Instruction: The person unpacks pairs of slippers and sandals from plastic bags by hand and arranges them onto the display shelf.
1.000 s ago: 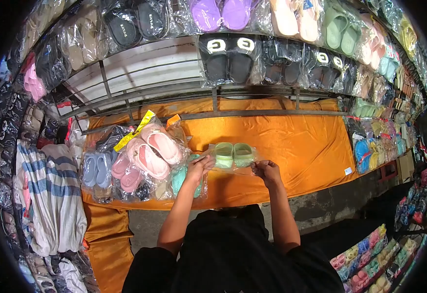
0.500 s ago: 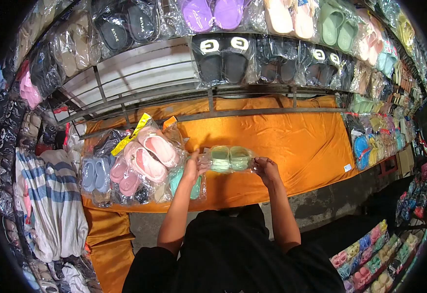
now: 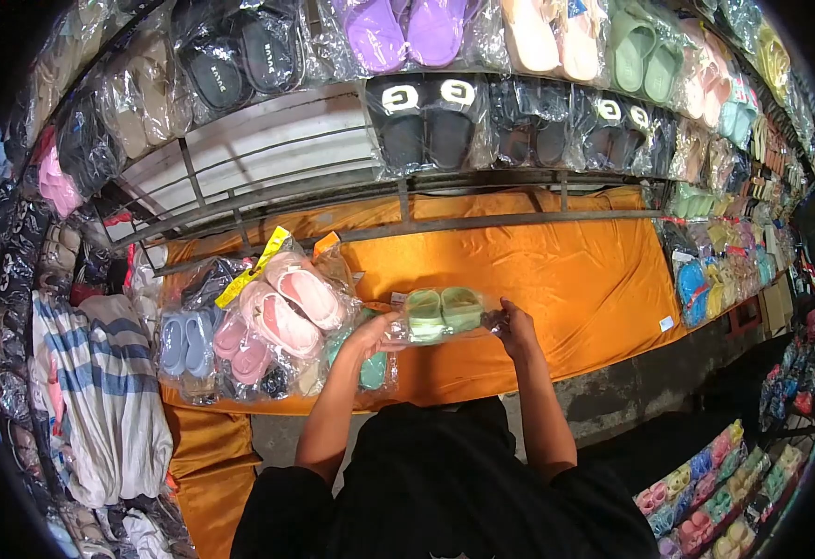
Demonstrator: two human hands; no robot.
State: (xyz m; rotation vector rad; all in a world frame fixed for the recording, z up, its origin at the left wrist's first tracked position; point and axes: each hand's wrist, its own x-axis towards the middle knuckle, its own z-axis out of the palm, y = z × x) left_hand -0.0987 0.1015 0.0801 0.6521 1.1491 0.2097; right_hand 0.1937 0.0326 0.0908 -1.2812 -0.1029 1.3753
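Note:
A pair of green sandals [image 3: 443, 315] in a clear plastic bag is held up between my hands, above the orange cloth [image 3: 538, 270]. My left hand [image 3: 371, 333] grips the left end of the bag. The right end of the bag is pinched by my right hand [image 3: 512, 326]. To the left of my left hand lies a pile of bagged footwear, with pink clogs [image 3: 293, 303] on top, blue-grey sandals [image 3: 186, 343] at its left side and teal sandals [image 3: 373, 370] partly behind my left forearm.
Bagged slippers hang on a metal rack [image 3: 286, 207] beyond the cloth, among them black slides [image 3: 428, 130] and purple sandals [image 3: 405, 35]. A striped cloth [image 3: 104, 391] hangs at the left. More footwear lines the right side, including blue sandals [image 3: 692, 291].
The bagged green sandals have shifted slightly downward and tilted between my hands. My left hand has changed its hold at the bag's left end.

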